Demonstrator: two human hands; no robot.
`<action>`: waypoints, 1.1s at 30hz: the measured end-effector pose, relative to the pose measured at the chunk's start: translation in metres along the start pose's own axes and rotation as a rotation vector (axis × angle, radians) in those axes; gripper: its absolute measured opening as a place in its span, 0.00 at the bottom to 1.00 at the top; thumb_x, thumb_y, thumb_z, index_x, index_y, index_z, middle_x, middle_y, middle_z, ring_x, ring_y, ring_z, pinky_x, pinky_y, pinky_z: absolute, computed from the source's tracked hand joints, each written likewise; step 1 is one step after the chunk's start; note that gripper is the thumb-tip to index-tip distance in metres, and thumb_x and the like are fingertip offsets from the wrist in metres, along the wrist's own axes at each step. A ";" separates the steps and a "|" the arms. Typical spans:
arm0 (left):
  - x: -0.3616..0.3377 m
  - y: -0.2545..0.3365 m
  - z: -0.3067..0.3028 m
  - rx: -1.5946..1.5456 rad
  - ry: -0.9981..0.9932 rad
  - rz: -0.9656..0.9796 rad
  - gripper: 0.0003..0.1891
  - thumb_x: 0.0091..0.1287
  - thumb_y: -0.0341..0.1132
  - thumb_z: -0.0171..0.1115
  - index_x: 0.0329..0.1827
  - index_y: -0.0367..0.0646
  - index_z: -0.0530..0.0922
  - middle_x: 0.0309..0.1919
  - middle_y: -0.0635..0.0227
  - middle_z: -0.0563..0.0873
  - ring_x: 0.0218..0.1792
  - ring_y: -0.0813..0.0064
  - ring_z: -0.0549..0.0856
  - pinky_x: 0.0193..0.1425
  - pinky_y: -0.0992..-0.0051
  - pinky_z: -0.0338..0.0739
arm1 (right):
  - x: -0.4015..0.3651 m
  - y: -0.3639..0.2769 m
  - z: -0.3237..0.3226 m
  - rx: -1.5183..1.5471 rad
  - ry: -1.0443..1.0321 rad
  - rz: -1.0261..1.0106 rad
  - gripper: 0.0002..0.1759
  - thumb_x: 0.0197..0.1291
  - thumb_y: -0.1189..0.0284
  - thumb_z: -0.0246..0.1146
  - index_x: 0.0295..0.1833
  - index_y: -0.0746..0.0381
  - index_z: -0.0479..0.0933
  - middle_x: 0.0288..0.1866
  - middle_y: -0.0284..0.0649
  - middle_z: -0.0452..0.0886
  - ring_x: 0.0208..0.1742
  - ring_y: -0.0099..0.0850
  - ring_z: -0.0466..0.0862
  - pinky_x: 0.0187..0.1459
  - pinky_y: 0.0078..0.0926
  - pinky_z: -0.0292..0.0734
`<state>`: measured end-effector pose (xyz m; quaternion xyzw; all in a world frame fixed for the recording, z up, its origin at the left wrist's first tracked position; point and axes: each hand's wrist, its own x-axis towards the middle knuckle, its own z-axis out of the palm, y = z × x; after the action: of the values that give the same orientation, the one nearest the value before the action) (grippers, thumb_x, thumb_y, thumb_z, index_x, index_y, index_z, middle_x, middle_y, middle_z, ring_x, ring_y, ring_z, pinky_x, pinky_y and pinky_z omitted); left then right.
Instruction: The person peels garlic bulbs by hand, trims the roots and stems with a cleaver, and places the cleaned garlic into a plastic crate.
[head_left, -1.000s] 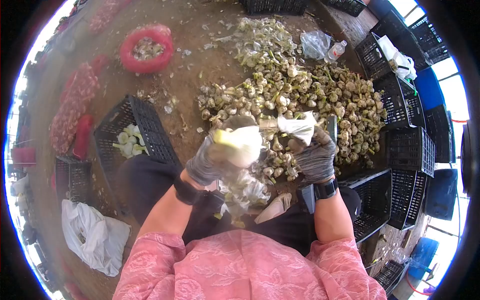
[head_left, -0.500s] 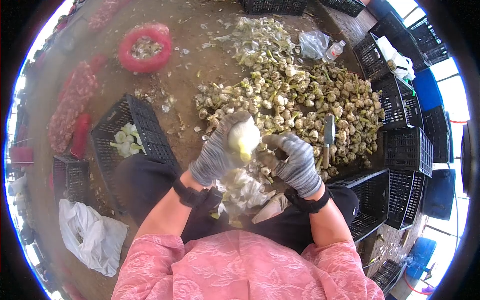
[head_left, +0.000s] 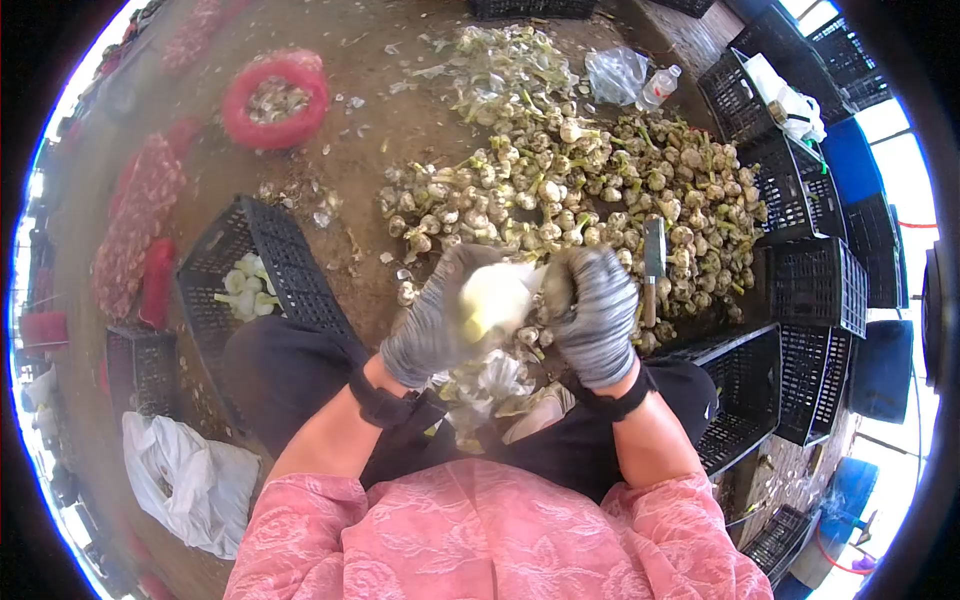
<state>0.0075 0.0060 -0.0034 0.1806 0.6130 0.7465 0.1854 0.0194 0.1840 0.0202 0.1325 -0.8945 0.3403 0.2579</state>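
A pale, mostly peeled garlic bulb (head_left: 496, 298) is held in my gloved left hand (head_left: 432, 318), its greenish end pointing down and slightly blurred. Beside it, my gloved right hand (head_left: 594, 318) is closed, its fingers pinched at the bulb's right side on a whitish bit of skin. Loose papery skins (head_left: 490, 385) lie below, between my legs. Just beyond the hands spreads a large heap of unpeeled garlic (head_left: 600, 185). A knife (head_left: 653, 268) with a wooden handle rests on the heap, right of my right hand.
On the left stands a black crate (head_left: 290, 265) holding peeled bulbs (head_left: 247, 284), near a white plastic bag (head_left: 190, 480). A red mesh bag (head_left: 237, 105) lies farther off. Black crates (head_left: 815, 285) line the right side. A bottle (head_left: 659, 87) lies behind the heap.
My right hand has closed and come to the bulb's side, where a strip of skin now stretches between them. The bulb has tilted, and the view has shifted slightly.
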 end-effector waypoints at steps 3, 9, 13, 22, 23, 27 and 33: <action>0.000 0.010 0.003 -0.174 -0.043 -0.074 0.40 0.43 0.44 0.74 0.59 0.42 0.62 0.53 0.65 0.72 0.55 0.71 0.72 0.59 0.70 0.66 | 0.000 0.013 -0.003 -0.001 0.057 0.043 0.05 0.53 0.76 0.58 0.36 0.64 0.74 0.25 0.42 0.75 0.25 0.36 0.76 0.29 0.30 0.71; 0.000 0.012 -0.003 -0.125 -0.057 0.002 0.43 0.47 0.48 0.71 0.64 0.41 0.59 0.55 0.64 0.73 0.57 0.70 0.72 0.61 0.69 0.65 | -0.001 0.002 -0.012 1.156 -0.345 0.765 0.08 0.56 0.73 0.60 0.39 0.66 0.75 0.33 0.33 0.77 0.32 0.20 0.73 0.36 0.19 0.71; -0.001 -0.014 -0.016 0.254 -0.122 0.142 0.36 0.52 0.46 0.68 0.60 0.38 0.64 0.47 0.64 0.78 0.49 0.67 0.78 0.58 0.69 0.68 | -0.006 -0.003 -0.006 0.784 -0.367 0.388 0.10 0.54 0.70 0.62 0.38 0.65 0.75 0.36 0.34 0.77 0.34 0.20 0.74 0.37 0.18 0.71; -0.001 -0.009 -0.010 -0.564 0.232 -0.183 0.22 0.64 0.49 0.52 0.52 0.40 0.71 0.43 0.63 0.79 0.42 0.72 0.79 0.48 0.72 0.76 | -0.014 -0.022 0.016 0.749 -0.265 0.477 0.16 0.44 0.69 0.71 0.36 0.65 0.75 0.32 0.36 0.77 0.32 0.23 0.75 0.35 0.23 0.73; -0.001 -0.012 -0.006 -0.388 0.288 -0.171 0.22 0.64 0.49 0.52 0.52 0.41 0.70 0.43 0.63 0.79 0.43 0.71 0.79 0.50 0.71 0.75 | -0.013 -0.027 0.015 0.547 -0.263 0.370 0.15 0.44 0.71 0.70 0.36 0.65 0.75 0.31 0.36 0.76 0.32 0.23 0.75 0.35 0.21 0.72; 0.002 -0.018 -0.005 -0.824 0.211 -0.173 0.27 0.60 0.55 0.53 0.52 0.43 0.71 0.46 0.60 0.78 0.50 0.64 0.76 0.57 0.63 0.70 | -0.014 -0.021 0.016 0.885 -0.255 0.531 0.12 0.49 0.73 0.65 0.38 0.67 0.77 0.36 0.37 0.79 0.35 0.23 0.77 0.36 0.20 0.73; 0.000 -0.022 -0.013 -0.189 0.339 -0.152 0.23 0.61 0.51 0.50 0.51 0.43 0.73 0.44 0.63 0.80 0.49 0.62 0.77 0.54 0.61 0.72 | -0.009 -0.019 0.017 1.615 -0.275 0.933 0.13 0.53 0.75 0.61 0.44 0.68 0.75 0.39 0.40 0.80 0.41 0.25 0.80 0.44 0.22 0.75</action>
<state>0.0026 -0.0007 -0.0274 -0.0125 0.5746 0.8041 0.1516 0.0285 0.1591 0.0142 -0.0615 -0.3732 0.9076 -0.1823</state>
